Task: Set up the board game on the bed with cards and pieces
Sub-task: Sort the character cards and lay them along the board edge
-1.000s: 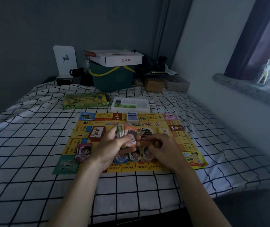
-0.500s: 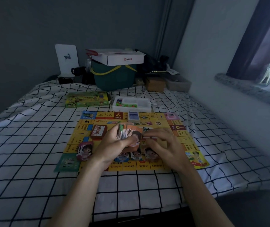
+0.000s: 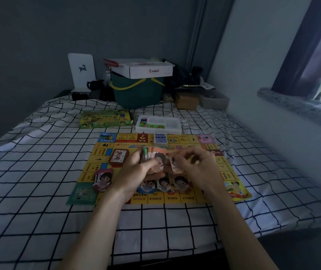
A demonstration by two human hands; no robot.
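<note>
Dim room, dark grey-blue wall (image 3: 29, 36) behind. Bed (image 3: 39, 201) in white sheet with black grid lines. At its head, a green bin (image 3: 136, 94) topped by 1 white carton (image 3: 146, 70), beside a white panel (image 3: 80, 72). Pale wall (image 3: 253, 55) at right, speckled sill (image 3: 292, 106) under a dark-framed window (image 3: 315, 45) giving faint daylight.

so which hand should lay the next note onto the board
Right. The right hand already pinches one note off the stack of notes that the left hand grips, above the board.
</note>
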